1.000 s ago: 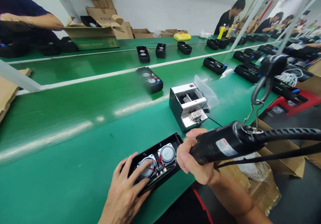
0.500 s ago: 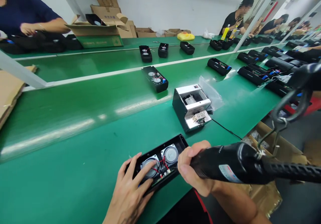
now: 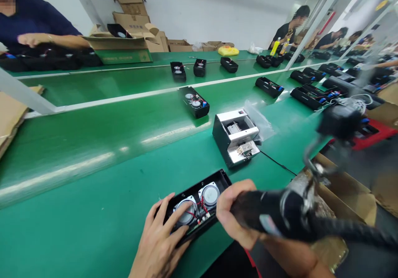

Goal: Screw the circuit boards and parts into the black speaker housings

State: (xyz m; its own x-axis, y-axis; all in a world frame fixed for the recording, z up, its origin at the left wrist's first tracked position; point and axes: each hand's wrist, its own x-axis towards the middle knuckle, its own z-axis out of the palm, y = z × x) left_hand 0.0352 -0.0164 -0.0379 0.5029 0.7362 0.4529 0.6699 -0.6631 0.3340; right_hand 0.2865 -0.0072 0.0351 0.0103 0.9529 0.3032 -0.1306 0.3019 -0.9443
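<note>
A black speaker housing [image 3: 222, 179] lies slantwise on the green bench, its open side up. Inside are two round speakers [image 3: 209, 195], red wires and a small circuit board. My left hand [image 3: 163, 238] grips its near left end, with fingers spread over the rim and the left speaker. My right hand [image 3: 236, 211] is wrapped round a black electric screwdriver [image 3: 276, 215], held nearly level at the housing's right side. My hand hides the screwdriver's tip. A blurred metal hook [image 3: 314, 162] is attached to the screwdriver, and a coiled cord trails right.
A silver and black screw feeder [image 3: 236, 139] stands behind the housing, with a clear plastic bag [image 3: 259, 120] beside it. Another open housing [image 3: 195, 103] lies farther back; several more line the right. Cardboard boxes [image 3: 348, 191] stand lower right. Co-workers [image 3: 46, 18] sit across the bench.
The screwdriver and its hook have swung left and slightly down, with my right hand shifting a little left. My left hand stays on the housing. The view has tilted slightly.
</note>
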